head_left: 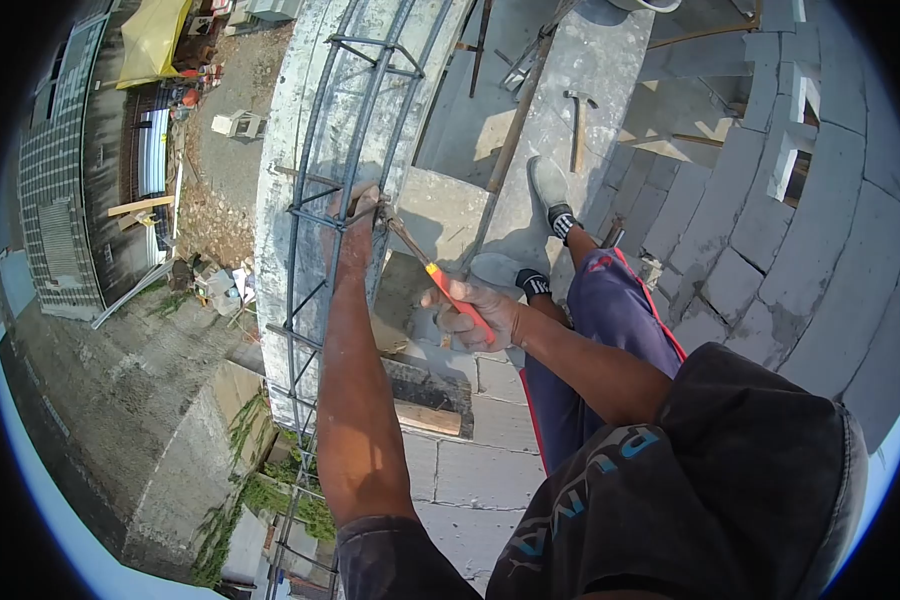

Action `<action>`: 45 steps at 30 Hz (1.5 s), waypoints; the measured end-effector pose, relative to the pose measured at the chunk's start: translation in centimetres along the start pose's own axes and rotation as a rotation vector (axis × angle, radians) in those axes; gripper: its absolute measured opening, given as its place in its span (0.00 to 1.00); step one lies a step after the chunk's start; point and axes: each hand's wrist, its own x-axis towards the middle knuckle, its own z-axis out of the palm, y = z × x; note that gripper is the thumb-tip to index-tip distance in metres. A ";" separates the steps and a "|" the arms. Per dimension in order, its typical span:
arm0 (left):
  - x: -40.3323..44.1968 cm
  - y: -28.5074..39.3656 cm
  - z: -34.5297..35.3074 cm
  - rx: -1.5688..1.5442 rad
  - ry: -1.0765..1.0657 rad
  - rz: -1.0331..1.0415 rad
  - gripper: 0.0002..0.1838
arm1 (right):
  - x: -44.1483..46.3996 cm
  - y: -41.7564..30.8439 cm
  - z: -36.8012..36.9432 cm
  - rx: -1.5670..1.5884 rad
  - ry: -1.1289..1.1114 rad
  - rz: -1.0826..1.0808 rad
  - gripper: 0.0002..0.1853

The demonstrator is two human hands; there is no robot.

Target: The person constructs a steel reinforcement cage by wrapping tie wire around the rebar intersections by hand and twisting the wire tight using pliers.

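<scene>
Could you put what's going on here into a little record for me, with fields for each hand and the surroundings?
Left hand: at the steel bar cage, exact grip unclear
Right hand: fingers closed around a red-handled tool
Tool's head: at the cage, beside the left hand
Spare tool: wooden-handled hammer, lying on a grey board
Nearby: pale block wall
Ground beyond: yellow sheet, rubble

Pale curved ledge [288, 120] under rebar cage [315, 217]; grey plank [600, 55] bearing hammer [579, 132]
</scene>
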 end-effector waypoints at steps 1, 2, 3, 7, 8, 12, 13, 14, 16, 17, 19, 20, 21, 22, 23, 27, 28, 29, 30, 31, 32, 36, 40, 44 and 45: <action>0.0 0.2 0.0 0.022 0.002 0.002 0.17 | 0.2 0.4 0.0 -0.274 0.209 -0.131 0.24; -0.1 0.3 0.1 0.042 0.004 0.003 0.18 | 0.5 1.0 0.0 -0.549 0.421 -0.261 0.25; -0.1 0.3 0.2 0.030 0.002 -0.011 0.18 | 0.7 1.5 0.3 -0.825 0.637 -0.388 0.27; -0.3 0.3 0.1 -0.014 0.006 -0.032 0.18 | 1.0 2.3 1.6 -1.562 1.083 -0.601 0.32; -0.2 0.4 0.1 -0.024 0.006 -0.026 0.18 | 1.0 2.3 1.9 -1.606 1.113 -0.592 0.34; -0.1 -0.2 0.1 -0.073 -0.006 -0.079 0.17 | 0.8 1.3 1.9 -0.772 0.789 -0.179 0.40; 0.0 -0.2 0.2 -0.074 -0.001 -0.086 0.17 | 0.6 0.9 1.1 -0.540 0.568 -0.137 0.41; 0.0 -0.2 0.1 -0.072 0.005 -0.094 0.17 | 0.4 0.6 0.2 -0.307 0.344 -0.094 0.42; -0.1 -0.1 0.1 -0.101 0.008 -0.066 0.16 | 0.6 0.2 0.9 -0.248 0.308 -0.076 0.44; -0.1 0.0 0.1 -0.118 0.009 -0.053 0.15 | 0.5 0.1 1.2 -0.425 0.500 -0.103 0.43; -0.4 0.9 0.2 -0.107 0.007 -0.039 0.14 | 0.6 -0.1 2.6 -0.704 0.750 -0.172 0.42; -0.6 1.3 0.2 -0.102 0.006 -0.033 0.14 | 0.8 -0.2 3.3 -0.807 0.804 -0.215 0.41; -0.7 1.4 0.2 -0.081 0.006 -0.031 0.14 | 0.9 -0.2 3.4 -0.907 0.856 -0.257 0.39; -0.7 1.6 0.2 -0.061 0.006 -0.028 0.14 | 1.2 -0.1 3.3 -0.976 0.829 -0.222 0.37; -0.7 1.8 0.2 -0.042 0.007 -0.023 0.14 | 1.4 -0.1 3.4 -1.046 0.800 -0.188 0.34; -0.9 2.4 0.1 -0.027 -0.013 -0.006 0.14 | 1.3 0.0 2.9 -0.545 0.583 -0.076 0.29; -0.9 2.5 0.1 -0.032 -0.016 -0.009 0.14 | 1.1 0.0 1.9 -0.396 0.469 -0.053 0.28; -0.9 2.6 0.1 -0.036 -0.018 -0.012 0.15 | 1.0 -0.1 0.8 -0.246 0.355 -0.029 0.28; -0.9 2.5 0.1 -0.016 0.000 -0.003 0.15 | 1.1 -0.2 1.1 -0.097 0.239 -0.006 0.28; -0.9 2.4 0.1 0.005 0.017 0.004 0.16 | 1.2 0.2 1.3 -0.253 0.364 -0.083 0.27; -0.9 2.3 0.2 0.026 0.034 0.010 0.16 | 1.4 0.8 1.5 -0.409 0.489 -0.160 0.27; -0.9 2.0 0.1 0.037 0.022 -0.022 0.19 | 2.9 3.4 0.7 -1.619 1.147 -0.758 0.27; -0.6 1.5 0.1 0.049 0.026 -0.019 0.20 | 2.5 2.9 1.3 -1.267 0.997 -0.417 0.36; 0.2 -0.5 0.0 -0.055 -0.020 -0.055 0.19 | 1.5 1.7 0.3 -0.291 0.330 -0.131 0.44; 0.0 -0.4 -0.1 -0.054 -0.020 -0.041 0.18 | 1.3 1.4 0.5 0.108 0.032 -0.062 0.45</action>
